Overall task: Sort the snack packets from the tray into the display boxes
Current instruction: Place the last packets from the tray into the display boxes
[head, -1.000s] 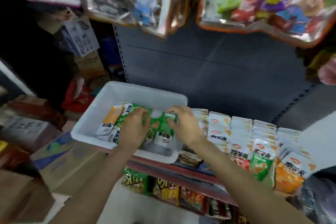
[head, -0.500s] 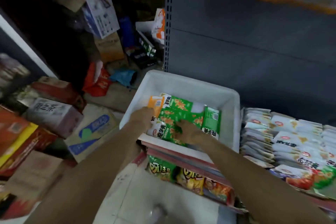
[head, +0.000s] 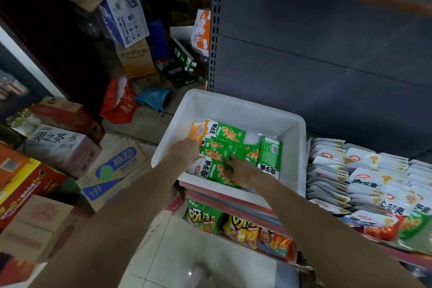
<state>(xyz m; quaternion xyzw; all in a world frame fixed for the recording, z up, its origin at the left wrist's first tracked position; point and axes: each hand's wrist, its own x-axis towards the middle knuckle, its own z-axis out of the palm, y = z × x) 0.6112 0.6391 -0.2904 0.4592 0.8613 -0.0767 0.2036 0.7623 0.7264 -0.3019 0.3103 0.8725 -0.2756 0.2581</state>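
A white plastic tray [head: 233, 105] sits at the left end of the shelf and holds several green snack packets [head: 231, 134] and an orange packet [head: 198, 129]. My left hand [head: 183, 151] is at the pile's left edge, its fingers curled against the packets just below the orange one. My right hand [head: 242, 169] lies on top of the green packets near the tray's front wall, fingers stretched leftward over them. Right of the tray, rows of white snack packets [head: 350, 170] stand in the display boxes.
A lower shelf under the tray carries green and yellow chip bags [head: 233, 222]. Cardboard cartons [head: 60, 147] and bags crowd the floor to the left. A grey shelf back panel [head: 315, 54] rises behind the tray. Pale floor tiles [head: 177, 252] show below my arms.
The view has swung left and down, so the tray sits more centrally. Both hands have dropped lower into the tray, and the green packets they held up now lie in the pile.
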